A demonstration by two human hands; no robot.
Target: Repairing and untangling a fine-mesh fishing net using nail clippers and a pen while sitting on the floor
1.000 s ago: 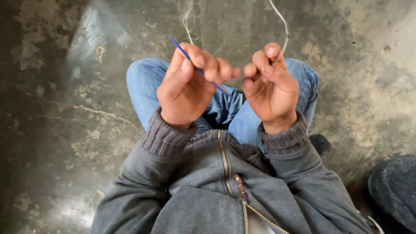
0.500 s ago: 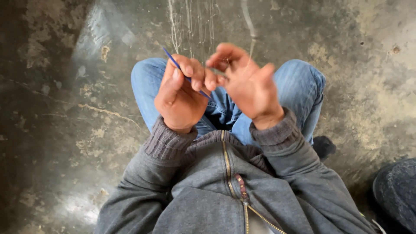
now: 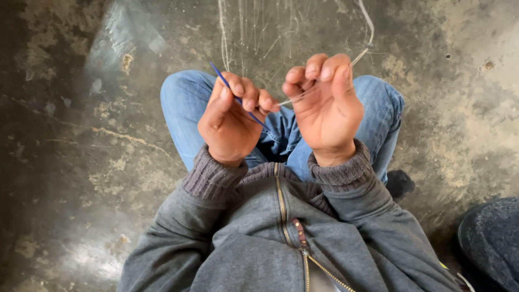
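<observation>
The left hand (image 3: 230, 121) is curled shut around a thin blue needle-like tool (image 3: 238, 100), pinched between thumb and bent fingers so that both ends show beyond the fist. The right hand (image 3: 327, 105) pinches a pale thread (image 3: 303, 95) between its bunched fingertips, thumb side raised, palm turned toward the person. In the head view, the only one, both hands are held up in front of the chest, above the knees in blue jeans (image 3: 189, 103), with nothing carrying them but the person's own lap. The tool's long axis runs on a slant, its upper end pointing up and away to the left, its lower end down and to the right, toward the gap between the hands. The thread leaves the right fingertips two ways: one stretch runs leftward and slightly down to the left fingers, where it meets the tool, and the other rises to the upper right toward more pale strands (image 3: 243, 32) lying across the concrete floor (image 3: 81, 162). So the thread lies to the right of the tool, taut between hands that are near but apart. Both wrists are bent back, in the ribbed cuffs of a grey zipped jacket (image 3: 281, 238). A dark rounded object (image 3: 492, 238) sits at the lower right corner of the floor.
</observation>
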